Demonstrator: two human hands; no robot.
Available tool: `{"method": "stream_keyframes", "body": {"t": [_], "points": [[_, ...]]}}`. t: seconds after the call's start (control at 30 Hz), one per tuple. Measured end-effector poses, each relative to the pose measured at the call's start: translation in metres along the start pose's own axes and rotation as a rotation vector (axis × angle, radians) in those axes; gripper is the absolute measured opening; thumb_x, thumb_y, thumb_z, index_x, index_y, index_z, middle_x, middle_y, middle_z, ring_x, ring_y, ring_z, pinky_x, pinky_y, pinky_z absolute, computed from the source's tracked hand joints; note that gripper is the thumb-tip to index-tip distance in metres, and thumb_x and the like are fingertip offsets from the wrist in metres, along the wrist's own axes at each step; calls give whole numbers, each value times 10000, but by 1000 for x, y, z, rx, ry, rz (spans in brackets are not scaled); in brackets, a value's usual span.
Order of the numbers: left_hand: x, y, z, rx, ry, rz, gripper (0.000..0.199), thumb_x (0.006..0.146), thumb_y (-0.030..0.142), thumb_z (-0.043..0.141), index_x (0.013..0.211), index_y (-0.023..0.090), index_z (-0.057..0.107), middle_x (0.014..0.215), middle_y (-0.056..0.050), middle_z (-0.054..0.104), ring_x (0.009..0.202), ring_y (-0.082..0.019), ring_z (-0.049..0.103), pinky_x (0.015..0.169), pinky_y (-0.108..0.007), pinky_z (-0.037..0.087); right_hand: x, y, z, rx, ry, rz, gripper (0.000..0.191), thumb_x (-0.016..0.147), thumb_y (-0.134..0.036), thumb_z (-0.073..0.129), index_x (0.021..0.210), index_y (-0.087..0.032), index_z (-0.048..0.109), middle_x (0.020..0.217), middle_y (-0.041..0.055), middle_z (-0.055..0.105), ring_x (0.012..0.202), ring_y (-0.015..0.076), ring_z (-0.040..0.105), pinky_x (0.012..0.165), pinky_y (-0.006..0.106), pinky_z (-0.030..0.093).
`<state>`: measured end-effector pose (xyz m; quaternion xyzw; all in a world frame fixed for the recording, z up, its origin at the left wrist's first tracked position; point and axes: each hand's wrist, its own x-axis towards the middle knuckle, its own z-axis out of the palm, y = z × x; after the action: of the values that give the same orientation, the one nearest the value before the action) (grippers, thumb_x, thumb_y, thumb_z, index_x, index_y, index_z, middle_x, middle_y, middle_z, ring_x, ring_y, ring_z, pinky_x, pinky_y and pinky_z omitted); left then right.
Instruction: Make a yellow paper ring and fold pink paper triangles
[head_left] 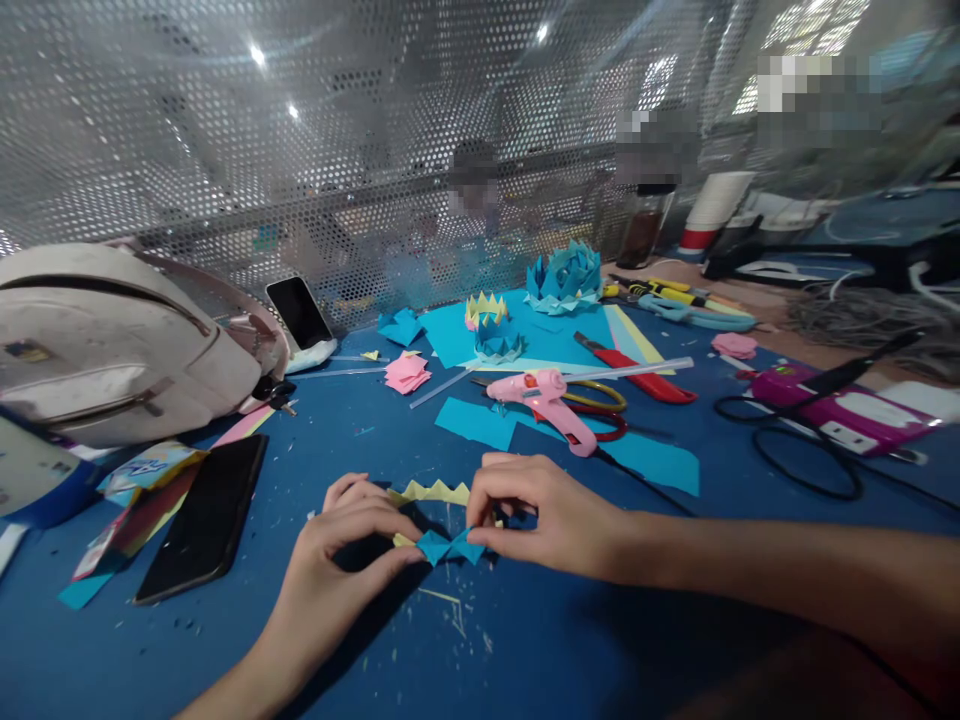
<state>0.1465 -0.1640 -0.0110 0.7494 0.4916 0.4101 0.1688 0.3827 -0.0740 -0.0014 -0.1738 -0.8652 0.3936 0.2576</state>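
Both hands meet over the table in the lower middle of the view, around a ring of folded yellow paper (436,492) with a zigzag edge. At its near side, small folded blue paper pieces (450,547) lie between the fingertips. My left hand (352,545) pinches the yellow and blue paper from the left, thumb below and fingers above. My right hand (536,515) pinches the blue piece's right end between thumb and forefinger. Fingers hide parts of the ring. Beyond my right hand lies a pink glue gun (551,405) with a clear glue stick in its back.
Behind stand finished paper rings (499,343) and a blue paper flower (566,275) on blue sheets. Red-handled pliers (637,375), pink paper pieces (407,372) and a magenta power strip (832,410) lie around. At left are a black phone (206,520) and a backpack (97,340).
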Motion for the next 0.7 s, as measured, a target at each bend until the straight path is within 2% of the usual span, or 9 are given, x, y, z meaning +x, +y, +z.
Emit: {"method": "stream_keyframes", "body": {"t": [0.17,0.4,0.47,0.7], "points": [[0,-1,1,29,15,0,138,883,348,714,779,259,728,738,21,698,737,-182,651,1010,-449,388,1,1,0,14,-3,-1,141,818,-238,798,798,-172,675,759,-9,627,719,116,545,637,218,423],[-2,5,4,111,-63,13,59,897,250,664,851,272,694,822,35,721,828,-181,652,1050,-456,294,-1,2,2,-124,-5,-113,81,854,-179,740,817,-173,669,750,-2,639,741,129,540,652,236,408],[-2,5,6,138,-76,23,19,877,270,699,866,285,693,823,50,718,831,-178,651,1073,-460,253,-1,2,3,-150,-6,-142,77,852,-170,736,817,-171,667,737,-5,634,745,129,538,643,233,398],[-4,2,9,183,-51,67,116,851,321,758,790,269,673,778,64,702,806,-176,645,1091,-462,207,-1,2,3,-187,-17,-151,69,862,-178,739,839,-170,674,748,-6,652,770,133,540,644,227,395]]}}
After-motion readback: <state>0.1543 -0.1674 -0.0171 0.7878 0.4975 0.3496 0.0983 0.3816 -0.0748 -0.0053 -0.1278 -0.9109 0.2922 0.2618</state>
